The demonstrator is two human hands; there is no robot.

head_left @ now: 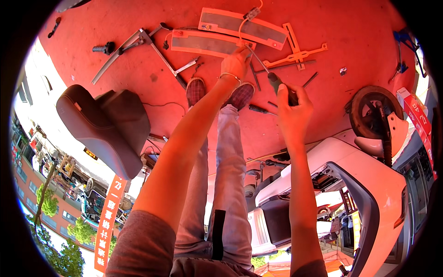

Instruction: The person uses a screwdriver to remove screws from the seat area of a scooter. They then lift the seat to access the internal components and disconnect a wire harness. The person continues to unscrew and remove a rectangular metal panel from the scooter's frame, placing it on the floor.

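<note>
A: Which step in hand?

B: Looks like screwdriver (273, 79) work at the right end of the near curved panel (207, 42). Tightening or loosening: can't tell. Exact detail under the tip too small to read.

A: Right grip (297, 111)?

B: Closed round the screwdriver handle, shaft slanting up-left to the panel end.

A: Left grip (236, 61)?

B: Down at that same end, fingers bunched right beside the tip. Can't tell whether pinching anything.

A: Panel vs. grips?

B: Flat on the red floor (332, 101), mostly left of the left grip, right end just at the fingers. Well apart from the right grip, with only the shaft spanning the gap. Far panel (260, 31) just beyond, orange wire (241, 28) running over it to the working end.

A: Next move calls for?

B: Probably tip seated firmly, panel end steadied by the left grip, wire kept clear. Possible risk: slipping toward the fingers at that slant.
</note>
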